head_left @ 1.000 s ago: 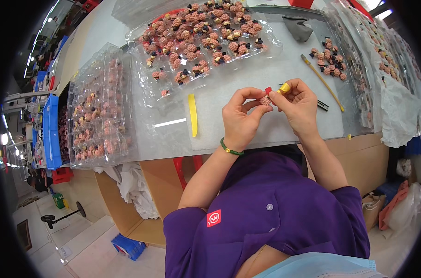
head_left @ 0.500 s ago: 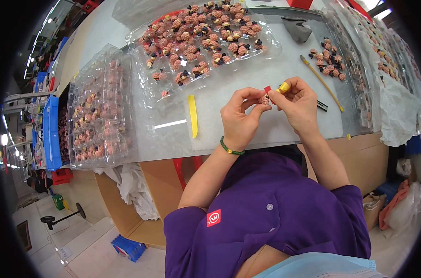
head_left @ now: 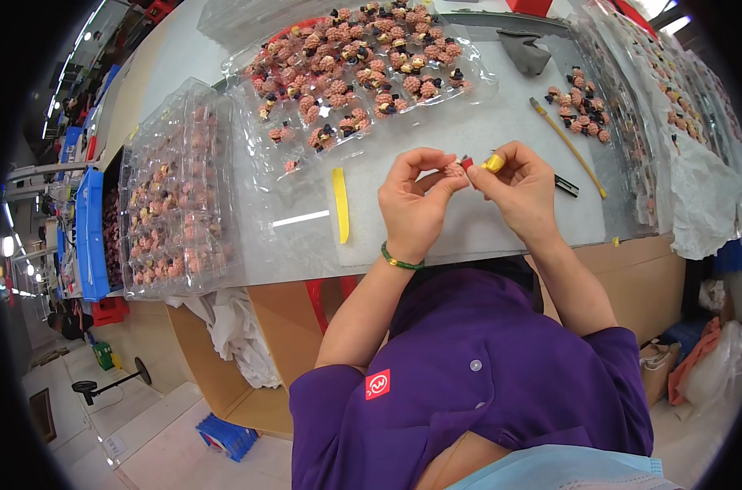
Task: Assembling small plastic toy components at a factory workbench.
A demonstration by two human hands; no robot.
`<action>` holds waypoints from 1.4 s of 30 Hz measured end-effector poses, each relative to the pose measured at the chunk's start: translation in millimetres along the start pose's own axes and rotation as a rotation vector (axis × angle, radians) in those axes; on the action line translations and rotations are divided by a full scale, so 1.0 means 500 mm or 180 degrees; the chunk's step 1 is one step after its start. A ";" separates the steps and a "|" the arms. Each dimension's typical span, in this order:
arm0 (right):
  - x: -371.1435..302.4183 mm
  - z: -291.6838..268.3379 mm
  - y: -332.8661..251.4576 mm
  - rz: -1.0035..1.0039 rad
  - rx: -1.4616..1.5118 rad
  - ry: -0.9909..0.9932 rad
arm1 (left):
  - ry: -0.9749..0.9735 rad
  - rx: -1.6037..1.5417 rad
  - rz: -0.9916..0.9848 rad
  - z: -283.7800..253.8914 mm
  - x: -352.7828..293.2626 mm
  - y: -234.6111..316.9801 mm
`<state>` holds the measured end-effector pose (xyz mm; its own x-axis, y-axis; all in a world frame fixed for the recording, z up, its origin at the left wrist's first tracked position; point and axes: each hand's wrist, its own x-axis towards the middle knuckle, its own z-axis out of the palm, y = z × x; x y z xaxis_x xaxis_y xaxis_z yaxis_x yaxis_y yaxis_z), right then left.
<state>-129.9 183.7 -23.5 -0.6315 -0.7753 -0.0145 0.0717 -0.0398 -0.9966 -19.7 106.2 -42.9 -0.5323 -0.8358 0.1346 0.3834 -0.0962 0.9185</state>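
Observation:
My left hand (head_left: 415,196) pinches a small pink, bumpy piece (head_left: 454,170), like a curly-haired figure head, between thumb and fingers. Just right of it, my right hand (head_left: 521,189) is closed with thumb and fingertips on a small red piece (head_left: 467,163), which sits against the pink piece. A shiny yellow object (head_left: 493,162) shows in the curl of the same hand; its kind is unclear. Black tweezer-like prongs (head_left: 566,186) stick out beyond the right hand's outer side. I cannot tell whether that hand grips them.
Ahead lies a clear plastic tray (head_left: 479,82) of similar pink pieces; stacked trays (head_left: 224,237) stand left. Loose pink pieces (head_left: 582,106), a yellow-handled brush (head_left: 568,149) and a grey cloth-like item (head_left: 524,52) lie to the right. A yellow strip (head_left: 340,206) lies left of my hands.
My left hand has shifted slightly left and down, tilting the pink piece. The red piece has turned and sits a little lower. The black prongs show at a different angle.

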 end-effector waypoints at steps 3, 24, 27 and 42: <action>-0.006 -0.010 0.023 0.0165 -0.0224 -0.0203 | 0.0248 -0.0203 -0.0187 -0.022 0.021 0.005; -0.008 0.024 0.008 -0.0380 0.0650 0.0296 | -0.0020 -0.0644 -0.0964 -0.021 0.013 0.008; -0.010 0.027 0.010 -0.0475 0.0568 0.0354 | 0.0005 -0.0652 -0.0974 -0.017 0.013 0.009; -0.006 0.018 0.014 -0.0665 0.0036 0.0386 | 0.0026 -0.0559 -0.0837 0.002 0.004 0.004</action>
<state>-120.4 179.9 -29.9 -0.7215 -0.6682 0.1816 -0.0619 -0.1989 -0.9781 -20.8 104.9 -40.3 -0.6246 -0.7742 -0.1025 0.3583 -0.4008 0.8432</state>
